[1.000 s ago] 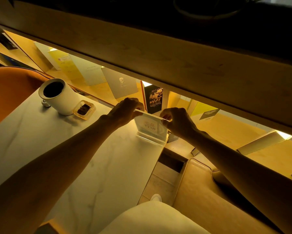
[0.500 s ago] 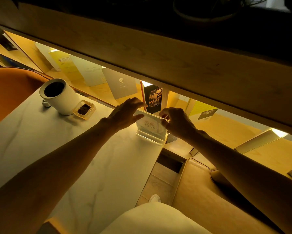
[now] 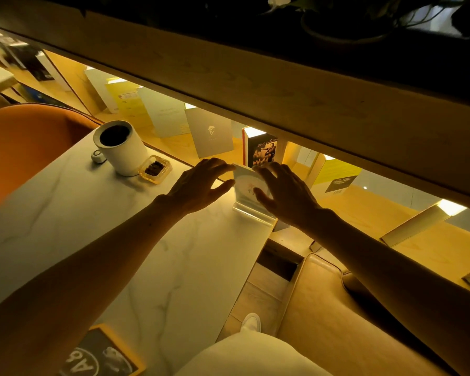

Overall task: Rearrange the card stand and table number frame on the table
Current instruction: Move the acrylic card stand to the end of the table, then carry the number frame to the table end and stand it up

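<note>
A clear acrylic card stand [image 3: 245, 189] with a pale card in it stands upright at the far right corner of the white marble table [image 3: 119, 240]. My left hand [image 3: 198, 184] hovers at its left side, fingers spread, fingertips near the top left corner. On the stand's right side is my right hand [image 3: 285, 192], also spread, its thumb in front of the card. Neither hand grips it. The table number frame [image 3: 100, 356], dark with a wooden rim and marked "A8", lies at the table's near edge.
A white cylindrical cup [image 3: 119, 147], a small clear dish of dark bits [image 3: 155, 169] and a small white object [image 3: 98, 157] sit at the far left. Behind the table, a lit shelf holds books and cards [image 3: 212, 135] under a wooden beam [image 3: 255, 85]. Orange chair [image 3: 24, 147] left, tan seat [image 3: 350, 308] right.
Both hands have let go of the card stand's top edge and spread their fingers. The view has tilted down, bringing the table number frame into sight.
</note>
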